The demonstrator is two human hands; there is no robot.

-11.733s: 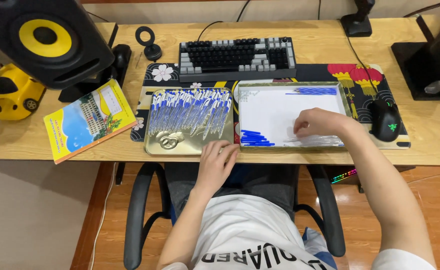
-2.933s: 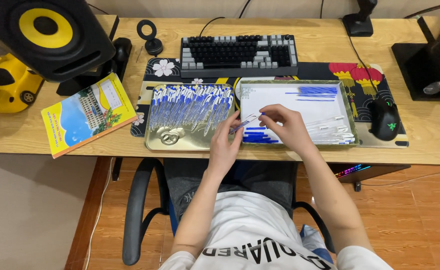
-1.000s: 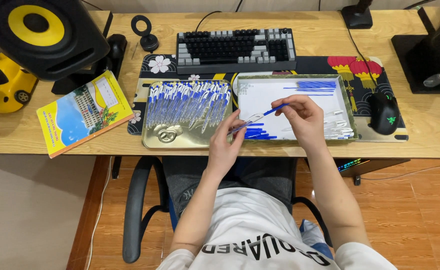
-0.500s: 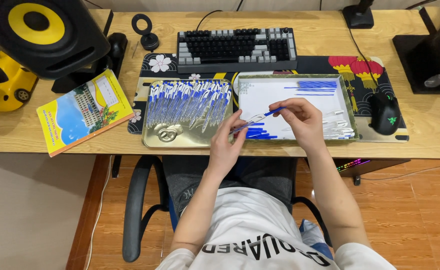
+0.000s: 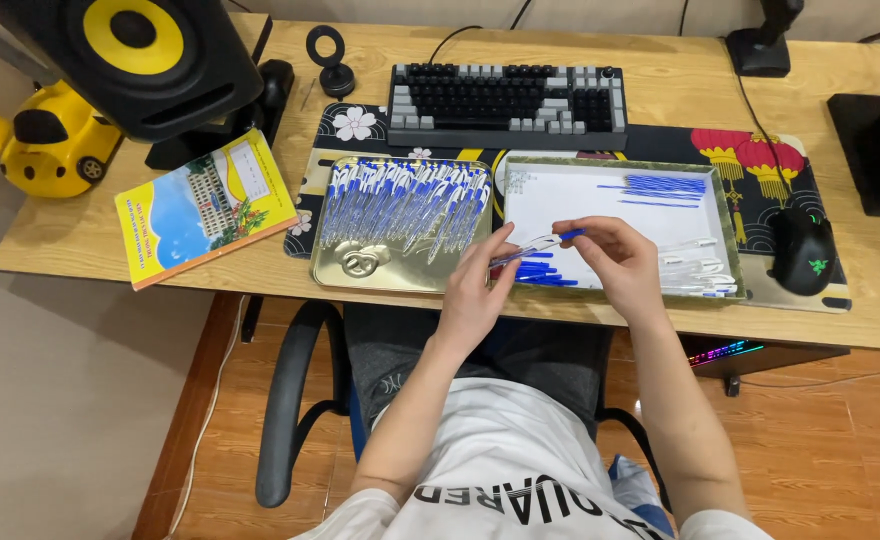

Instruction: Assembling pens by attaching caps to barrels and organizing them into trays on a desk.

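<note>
My left hand (image 5: 482, 283) and my right hand (image 5: 615, 256) hold one clear pen with a blue tip (image 5: 540, 244) between them, above the near left corner of a white-lined tray (image 5: 615, 290). That tray holds blue refills (image 5: 665, 186) at its back, clear pen barrels (image 5: 698, 273) on the right and blue caps (image 5: 540, 273) at the front. To the left, a gold tray (image 5: 360, 272) carries several assembled blue and clear pens (image 5: 410, 200) in a row.
A black and grey keyboard (image 5: 505, 101) lies behind the trays on a patterned desk mat (image 5: 760, 152). A black mouse (image 5: 802, 250) sits right. A yellow booklet (image 5: 205, 205), a black speaker (image 5: 145, 60) and a yellow toy car (image 5: 55, 140) stand left.
Both hands have come together over the white tray holding a pen; over the last second they stay nearly still. Earlier my right hand reached among the parts in the white tray.
</note>
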